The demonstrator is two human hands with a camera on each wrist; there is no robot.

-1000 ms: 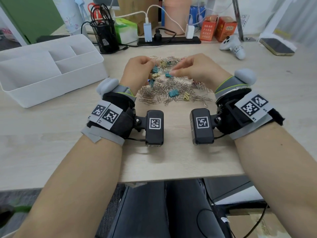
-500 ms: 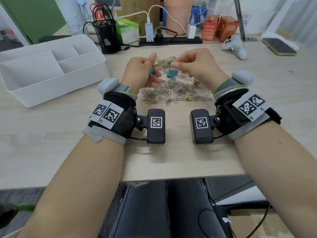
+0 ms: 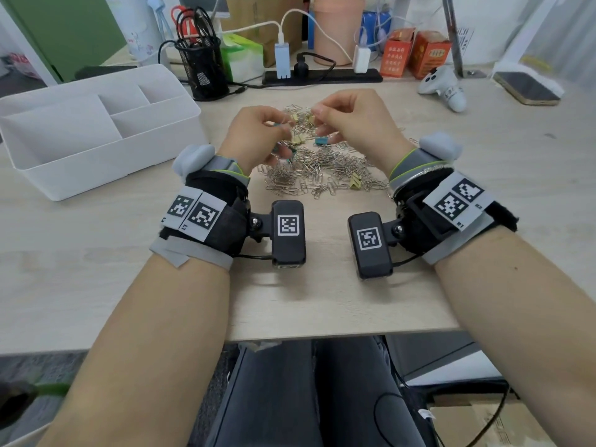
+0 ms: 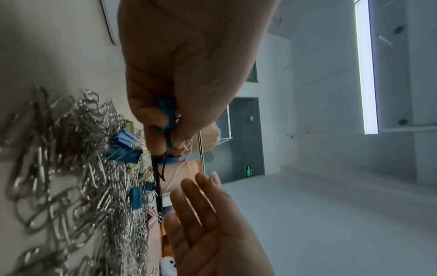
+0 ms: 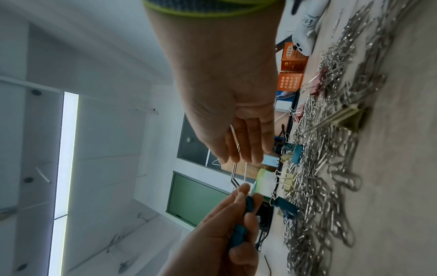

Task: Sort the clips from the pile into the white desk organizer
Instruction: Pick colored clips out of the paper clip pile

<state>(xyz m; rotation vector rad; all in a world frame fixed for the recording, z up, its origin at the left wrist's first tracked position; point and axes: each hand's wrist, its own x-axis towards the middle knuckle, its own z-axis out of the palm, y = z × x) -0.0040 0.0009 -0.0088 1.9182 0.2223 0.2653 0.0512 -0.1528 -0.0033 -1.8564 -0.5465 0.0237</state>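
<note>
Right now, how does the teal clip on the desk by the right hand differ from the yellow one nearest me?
Colour: teal clip versus yellow clip. Place: teal clip lies mid-pile by the right hand; yellow clip at its near edge. Both lie among paper clips.

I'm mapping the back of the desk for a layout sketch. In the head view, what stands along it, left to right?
White desk organizer → black mesh pen holder → green tissue box → black power strip → orange boxes → white controller → phone.
</note>
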